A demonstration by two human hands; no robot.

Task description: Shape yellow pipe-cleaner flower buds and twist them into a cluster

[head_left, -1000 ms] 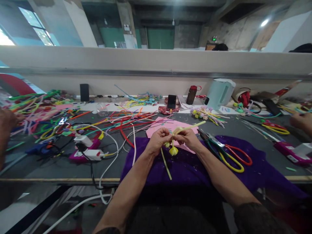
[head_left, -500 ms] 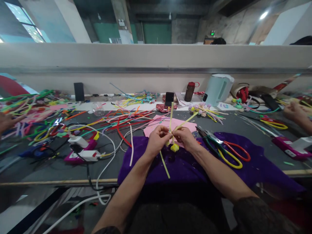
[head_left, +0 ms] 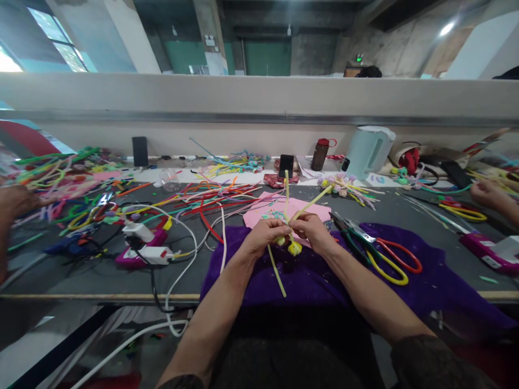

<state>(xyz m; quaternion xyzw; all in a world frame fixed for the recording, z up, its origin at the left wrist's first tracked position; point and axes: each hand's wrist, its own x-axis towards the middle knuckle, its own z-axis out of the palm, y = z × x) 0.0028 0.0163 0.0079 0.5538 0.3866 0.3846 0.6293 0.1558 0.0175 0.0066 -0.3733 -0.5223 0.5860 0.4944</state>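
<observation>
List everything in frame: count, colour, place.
pipe cleaner piece: 1, yellow-green, held in both hands above the cloth
cloth: 1, purple, near table edge
pink sheet: 1, behind the hands
scissors: 1, red and yellow handles, on the cloth at right
loose pipe cleaners: many, mixed colours, left and centre of the table
phone: 1, black, propped at the back
bottle: 1, brown with red cap, at the back
kettle: 1, pale green, back right
other people's hands: one at far left, one at far right
left hand: grips the piece
right hand: grips the piece
</observation>
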